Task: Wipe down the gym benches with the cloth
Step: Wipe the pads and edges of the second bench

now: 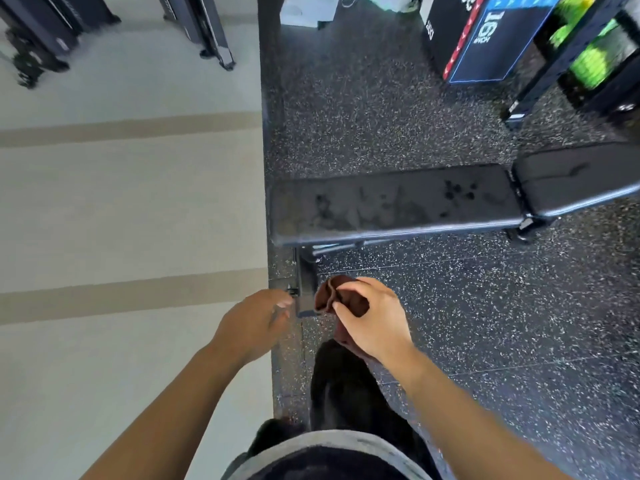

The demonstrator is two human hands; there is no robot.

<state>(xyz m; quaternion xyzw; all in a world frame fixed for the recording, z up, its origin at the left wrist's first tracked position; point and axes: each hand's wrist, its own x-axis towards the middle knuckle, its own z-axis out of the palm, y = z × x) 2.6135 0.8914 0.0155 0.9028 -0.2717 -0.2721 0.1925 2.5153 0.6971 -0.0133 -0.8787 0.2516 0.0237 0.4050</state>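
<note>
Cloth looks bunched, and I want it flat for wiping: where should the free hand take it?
Probably the folded edge of the cloth that sticks out left of the right hand; the left hand comes from the left, where that fold is bare and nearest.

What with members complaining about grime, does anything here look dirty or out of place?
Yes: the bench top is blotched with dull smudges, with a cluster of dark spots toward the shorter pad. The right hand holds the cloth bunched, clear of the bench.
</note>
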